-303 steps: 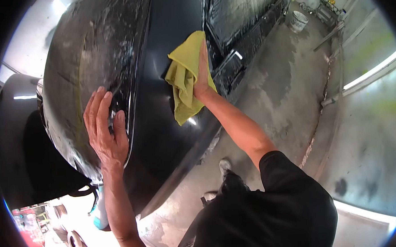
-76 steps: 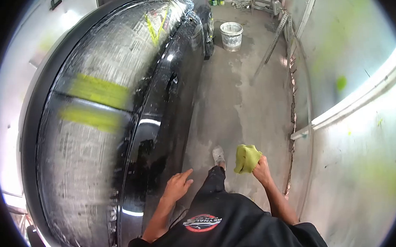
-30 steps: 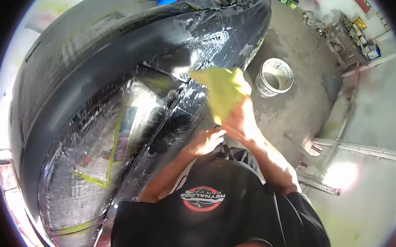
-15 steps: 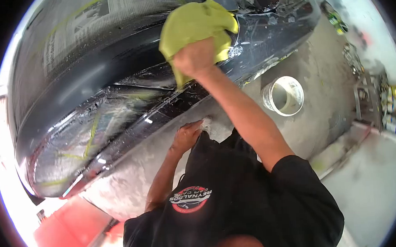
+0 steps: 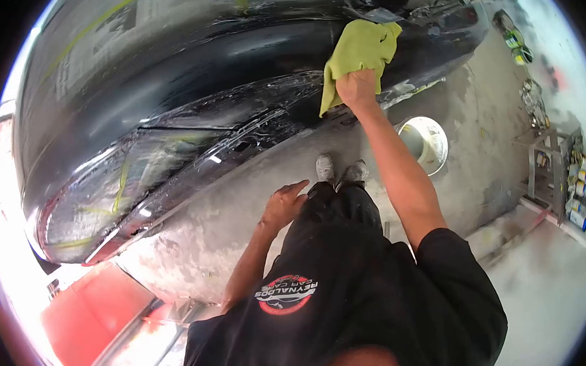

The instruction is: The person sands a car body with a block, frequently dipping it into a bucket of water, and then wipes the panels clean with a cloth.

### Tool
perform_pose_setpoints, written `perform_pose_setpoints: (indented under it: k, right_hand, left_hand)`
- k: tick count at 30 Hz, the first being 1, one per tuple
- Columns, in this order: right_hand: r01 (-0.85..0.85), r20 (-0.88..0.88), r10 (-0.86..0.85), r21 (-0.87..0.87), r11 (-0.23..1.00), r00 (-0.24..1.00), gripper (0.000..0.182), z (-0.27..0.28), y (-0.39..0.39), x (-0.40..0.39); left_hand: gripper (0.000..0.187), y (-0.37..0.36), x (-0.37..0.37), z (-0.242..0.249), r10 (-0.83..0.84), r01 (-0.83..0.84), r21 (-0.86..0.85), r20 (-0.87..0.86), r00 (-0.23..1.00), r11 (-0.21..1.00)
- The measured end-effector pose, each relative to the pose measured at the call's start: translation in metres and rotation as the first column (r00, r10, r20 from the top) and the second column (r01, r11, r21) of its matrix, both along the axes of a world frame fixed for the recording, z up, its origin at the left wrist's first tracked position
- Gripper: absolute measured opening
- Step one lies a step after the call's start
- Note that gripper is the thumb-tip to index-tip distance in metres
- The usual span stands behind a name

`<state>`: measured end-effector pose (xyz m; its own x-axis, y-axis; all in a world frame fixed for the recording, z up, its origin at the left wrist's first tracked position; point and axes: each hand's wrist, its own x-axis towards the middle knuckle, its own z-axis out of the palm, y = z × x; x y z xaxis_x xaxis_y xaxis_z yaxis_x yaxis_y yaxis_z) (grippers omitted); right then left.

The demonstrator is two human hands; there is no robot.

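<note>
Bunched in my right hand (image 5: 357,89) is a yellow-green cloth (image 5: 362,47), spread out beyond my fist against the wet black car body (image 5: 233,59). Part of the panel lies hidden behind the cloth. My left hand (image 5: 283,205) hangs in front of my trousers, fingers stretched out and holding nothing. Newspaper and yellow tape mask the upper part of the car, and masking (image 5: 153,167) also covers an opening in the lower body.
On the concrete floor, right of my forearm, stands a white bucket (image 5: 438,135), partly hidden. A metal stand (image 5: 546,166) and several cans (image 5: 580,198) are at the right wall. At lower left is a red panel (image 5: 91,316). Both my shoes (image 5: 325,168) show below the car.
My right hand has moved right along the car body with the cloth. The left hand has shifted slightly, and my shoes have come into view as the camera view changed.
</note>
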<state>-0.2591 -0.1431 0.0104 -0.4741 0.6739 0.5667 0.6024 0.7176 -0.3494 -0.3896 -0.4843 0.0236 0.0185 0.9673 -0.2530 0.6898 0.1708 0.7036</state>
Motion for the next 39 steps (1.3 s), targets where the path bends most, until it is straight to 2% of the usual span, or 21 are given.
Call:
perform_pose_setpoints:
  k: [3,5,7,9,10,12,14,15,17,20,21,24,26,28,29,31,33,35,36,37,39]
  right_hand:
    - [0.014,-0.391,-0.015,-0.006,1.000,0.920,0.032,0.014,-0.024,0.034]
    - [0.073,-0.345,-0.098,-0.085,0.994,0.933,0.031,-0.002,-0.048,0.073]
    - [0.182,-0.191,-0.229,-0.237,0.954,0.954,0.029,-0.048,-0.075,0.138]
    - [0.344,0.091,-0.336,-0.386,0.856,0.938,0.027,-0.098,-0.087,0.204]
    - [0.427,0.185,-0.385,-0.420,0.801,0.904,0.027,-0.121,-0.086,0.235]
    - [0.457,0.059,-0.501,-0.514,0.726,0.863,0.030,-0.085,-0.089,0.229]
    - [0.491,-0.013,-0.647,-0.640,0.591,0.762,0.036,-0.037,-0.103,0.222]
    - [0.433,-0.058,-0.569,-0.588,0.683,0.820,0.037,-0.081,-0.107,0.258]
    - [0.335,-0.163,-0.654,-0.754,0.566,0.738,0.038,-0.122,-0.106,0.286]
    - [0.198,-0.151,-0.592,-0.854,0.482,0.792,0.039,-0.190,-0.104,0.344]
    - [0.157,-0.134,-0.527,-0.868,0.470,0.839,0.040,-0.210,-0.101,0.359]
    - [0.219,0.025,-0.752,-0.963,0.160,0.659,0.045,-0.230,-0.093,0.364]
    - [0.220,0.072,-0.586,-0.958,0.186,0.807,0.050,-0.287,-0.085,0.392]
    - [0.268,0.166,-0.436,-0.946,0.182,0.884,0.054,-0.341,-0.076,0.414]
    - [0.321,0.239,-0.382,-0.933,0.166,0.893,0.056,-0.362,-0.071,0.422]
    - [0.317,0.250,-0.255,-0.910,0.267,0.934,0.057,-0.452,-0.070,0.455]
    - [0.449,0.401,-0.236,-0.870,0.204,0.885,0.055,-0.474,-0.059,0.455]
    - [0.455,0.399,-0.275,-0.871,0.183,0.875,0.053,-0.513,-0.058,0.463]
    - [0.493,0.427,-0.264,-0.821,0.286,0.865,0.048,-0.534,-0.063,0.463]
    - [0.534,0.467,-0.260,-0.753,0.384,0.845,0.045,-0.556,-0.066,0.468]
    - [0.470,0.303,-0.373,-0.701,0.536,0.877,0.037,-0.624,-0.089,0.472]
  left_hand:
    - [0.037,0.012,0.001,-0.017,-0.041,0.042,-0.023,0.032,0.999,0.999]
    - [0.036,0.011,0.003,-0.032,-0.073,0.073,-0.012,0.045,0.996,0.997]
    - [0.039,0.017,0.005,-0.040,-0.224,0.235,0.117,-0.099,0.969,0.965]
    - [0.036,0.033,0.020,-0.020,-0.215,0.182,-0.239,-0.120,0.969,0.954]
    - [0.037,0.032,0.020,-0.027,-0.237,0.216,-0.144,-0.155,0.959,0.966]
    - [0.040,0.034,0.024,-0.060,-0.155,0.159,0.031,-0.093,0.983,0.987]
    - [0.040,0.041,0.041,-0.065,-0.127,0.131,0.030,-0.108,0.986,0.991]
    - [0.040,0.044,0.052,-0.068,-0.109,0.107,-0.021,-0.112,0.988,0.994]
    - [0.040,0.046,0.077,-0.077,-0.074,0.059,-0.130,-0.114,0.991,0.990]
    - [0.035,0.038,0.119,-0.104,-0.023,-0.012,-0.381,-0.085,0.996,0.924]
    - [0.031,0.015,0.129,-0.153,-0.100,0.090,-0.260,-0.028,0.995,0.961]
    - [0.031,-0.016,0.163,-0.182,-0.137,0.068,-0.567,-0.080,0.987,0.821]
    - [0.032,-0.029,0.173,-0.185,-0.217,0.100,-0.678,-0.089,0.972,0.728]
    - [0.033,-0.028,0.177,-0.177,-0.303,0.158,-0.722,-0.074,0.950,0.674]
    - [0.033,-0.022,0.181,-0.171,-0.318,0.169,-0.731,-0.068,0.946,0.661]
    - [0.033,0.009,0.187,-0.142,-0.276,0.152,-0.738,-0.049,0.960,0.658]
    - [0.031,0.034,0.190,-0.122,-0.205,0.091,-0.755,-0.059,0.977,0.649]
    - [0.029,0.008,0.176,-0.158,-0.233,0.160,-0.696,-0.011,0.973,0.700]
    - [0.029,-0.007,0.171,-0.170,-0.241,0.189,-0.665,0.015,0.971,0.722]
    - [0.029,-0.011,0.171,-0.173,-0.352,0.248,-0.702,-0.004,0.936,0.667]
    - [0.030,-0.002,0.179,-0.180,-0.259,0.169,-0.740,-0.007,0.966,0.651]
